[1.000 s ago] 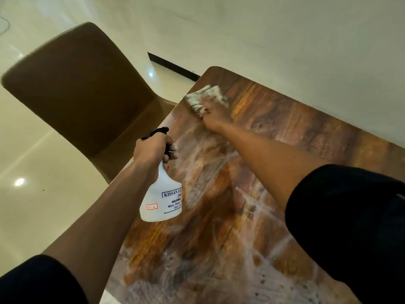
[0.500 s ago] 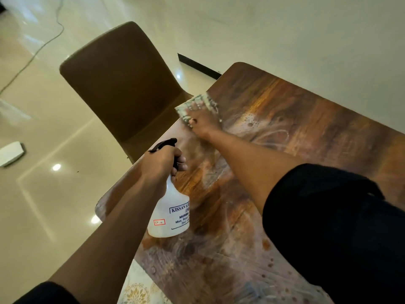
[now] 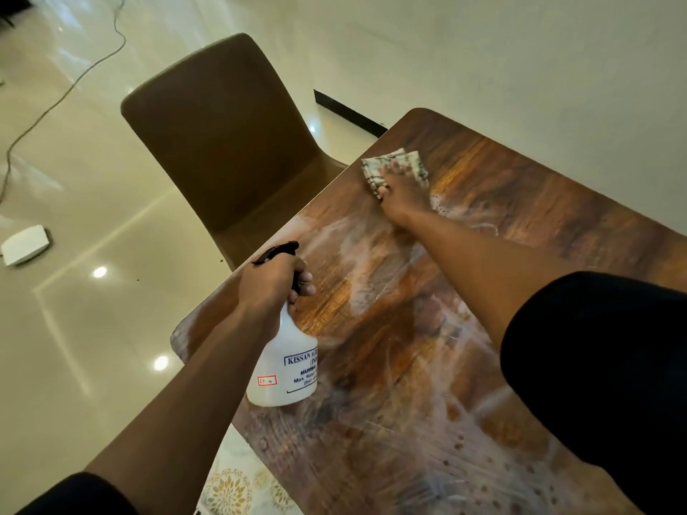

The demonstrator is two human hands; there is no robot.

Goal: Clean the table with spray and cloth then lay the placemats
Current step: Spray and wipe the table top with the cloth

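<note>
Cloth (image 3: pixel 394 169) is up at the far left corner of the table (image 3: pixel 557 232), spread flat under the right hand (image 3: pixel 403 187), which has its fingers laid out straight on top and is pressing it into the wood. It looks like a thin checked rag, so I'd guess it's light and floppy, bunches up easily and drags a bit on the wet surface. A flat palm in the middle seems the sensible way to keep it spread, rather than pinching an edge.

Left hand (image 3: pixel 273 282) is wrapped round the neck of the spray bottle (image 3: pixel 284 366), fingers by the black trigger, holding it just over the near left edge of the table. It's white plastic with a printed label, can't tell how full it is. Probably light, maybe slick if it's wet, so the neck is the right place to hold it.

The two hands are well apart, one near and one reaching far.

The tabletop is covered in cloudy streaks and droplets across the near and middle parts, while the far right looks drier and darker. My read is the wiping is only partly done and no placemats are laid yet. A patterned thing (image 3: pixel 238 488) peeks out below the table's near edge, could be a mat, can't say for sure.

A brown chair (image 3: pixel 223 143) sits just beside the table's left side
</note>
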